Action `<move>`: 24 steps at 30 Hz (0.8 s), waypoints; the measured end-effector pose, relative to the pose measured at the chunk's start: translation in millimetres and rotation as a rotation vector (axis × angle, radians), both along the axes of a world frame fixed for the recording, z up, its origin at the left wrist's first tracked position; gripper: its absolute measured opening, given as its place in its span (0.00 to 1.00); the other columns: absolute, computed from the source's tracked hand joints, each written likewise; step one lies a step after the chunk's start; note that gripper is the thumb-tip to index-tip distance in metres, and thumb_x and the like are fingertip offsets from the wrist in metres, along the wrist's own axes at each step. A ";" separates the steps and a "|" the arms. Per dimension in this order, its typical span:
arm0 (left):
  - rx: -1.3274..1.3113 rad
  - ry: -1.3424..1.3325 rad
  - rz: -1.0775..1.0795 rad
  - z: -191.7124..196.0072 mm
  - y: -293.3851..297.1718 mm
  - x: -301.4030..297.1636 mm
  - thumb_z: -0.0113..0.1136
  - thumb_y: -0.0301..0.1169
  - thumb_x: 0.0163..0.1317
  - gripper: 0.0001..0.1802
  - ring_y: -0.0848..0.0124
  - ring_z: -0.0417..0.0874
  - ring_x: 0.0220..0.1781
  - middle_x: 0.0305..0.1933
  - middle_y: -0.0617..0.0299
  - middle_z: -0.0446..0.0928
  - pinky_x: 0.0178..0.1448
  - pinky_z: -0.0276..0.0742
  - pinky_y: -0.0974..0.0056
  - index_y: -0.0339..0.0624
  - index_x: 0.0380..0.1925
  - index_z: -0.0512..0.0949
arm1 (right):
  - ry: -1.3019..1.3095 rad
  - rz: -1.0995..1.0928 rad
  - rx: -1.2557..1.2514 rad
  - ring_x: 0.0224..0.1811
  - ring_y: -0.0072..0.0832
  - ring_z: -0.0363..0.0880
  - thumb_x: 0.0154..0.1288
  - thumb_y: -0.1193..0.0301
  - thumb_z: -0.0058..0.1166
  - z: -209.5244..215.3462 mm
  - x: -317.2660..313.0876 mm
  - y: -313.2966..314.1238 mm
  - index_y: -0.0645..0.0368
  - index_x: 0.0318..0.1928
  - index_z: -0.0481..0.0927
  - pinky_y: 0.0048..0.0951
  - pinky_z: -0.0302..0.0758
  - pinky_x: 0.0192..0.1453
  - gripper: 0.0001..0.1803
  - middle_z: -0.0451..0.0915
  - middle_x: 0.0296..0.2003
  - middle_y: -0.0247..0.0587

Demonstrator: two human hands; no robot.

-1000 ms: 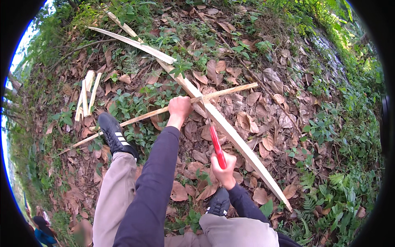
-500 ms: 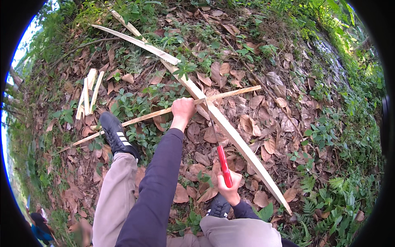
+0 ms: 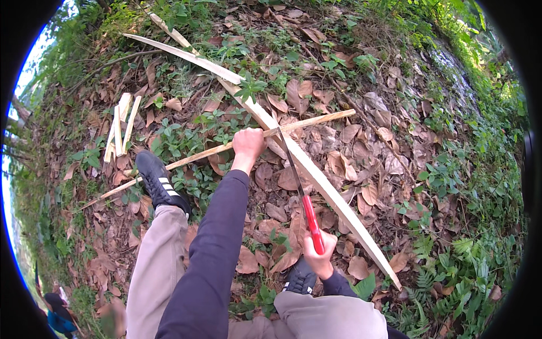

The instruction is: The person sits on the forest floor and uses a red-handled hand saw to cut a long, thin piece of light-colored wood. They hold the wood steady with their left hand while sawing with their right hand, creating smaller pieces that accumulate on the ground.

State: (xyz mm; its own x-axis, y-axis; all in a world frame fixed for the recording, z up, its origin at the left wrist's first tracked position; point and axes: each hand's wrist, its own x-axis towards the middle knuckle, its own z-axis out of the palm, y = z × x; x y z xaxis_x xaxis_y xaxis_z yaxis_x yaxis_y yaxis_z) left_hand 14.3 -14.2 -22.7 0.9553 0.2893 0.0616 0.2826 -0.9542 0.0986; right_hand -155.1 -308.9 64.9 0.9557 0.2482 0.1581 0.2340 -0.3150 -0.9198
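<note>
My left hand (image 3: 248,148) is closed around a thin wooden strip (image 3: 319,120), just left of where it crosses over a longer, thicker wooden beam (image 3: 333,195). The strip runs from beyond my left shoe up to the right. My right hand (image 3: 319,252) grips the red handle of a hand saw (image 3: 312,223). Its narrow dark blade reaches up and away from me, and the far end meets the strip right beside the crossing, a little to the right of my left fist.
Several short cut wood pieces (image 3: 119,127) lie at the left. Another pale plank (image 3: 186,56) rests across the beam's far part. My left shoe (image 3: 161,183) is by the strip's near end. Dry leaves and green plants cover the ground. A person (image 3: 58,313) is at the lower left edge.
The saw and my right hand have shifted slightly right, and the blade's angle has changed a little. My left hand and the strip have moved slightly up and left in view.
</note>
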 end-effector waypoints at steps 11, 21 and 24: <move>-0.017 0.041 0.007 3.6 -1.5 -1.7 0.63 0.36 0.52 0.09 0.54 0.89 0.33 0.28 0.50 0.85 0.39 0.85 0.53 0.44 0.25 0.87 | 0.056 -0.013 -0.048 0.16 0.33 0.79 0.49 0.76 0.54 -2.8 -15.5 -12.2 0.61 0.20 0.78 0.30 0.75 0.26 0.04 0.77 0.15 0.40; -0.044 -0.120 -0.046 -17.4 3.2 -14.8 0.67 0.40 0.51 0.10 0.54 0.87 0.27 0.23 0.52 0.83 0.33 0.82 0.51 0.46 0.21 0.83 | 0.047 0.008 0.015 0.14 0.28 0.74 0.53 0.78 0.57 -26.7 39.2 35.1 0.63 0.26 0.79 0.29 0.69 0.24 0.02 0.72 0.15 0.40; -0.055 -0.112 -0.076 -15.5 -2.7 -17.4 0.67 0.40 0.51 0.11 0.54 0.86 0.27 0.22 0.53 0.82 0.34 0.83 0.52 0.45 0.20 0.83 | 0.153 -0.057 0.053 0.14 0.27 0.73 0.53 0.78 0.57 -13.3 32.3 43.1 0.62 0.25 0.78 0.28 0.68 0.23 0.02 0.71 0.14 0.38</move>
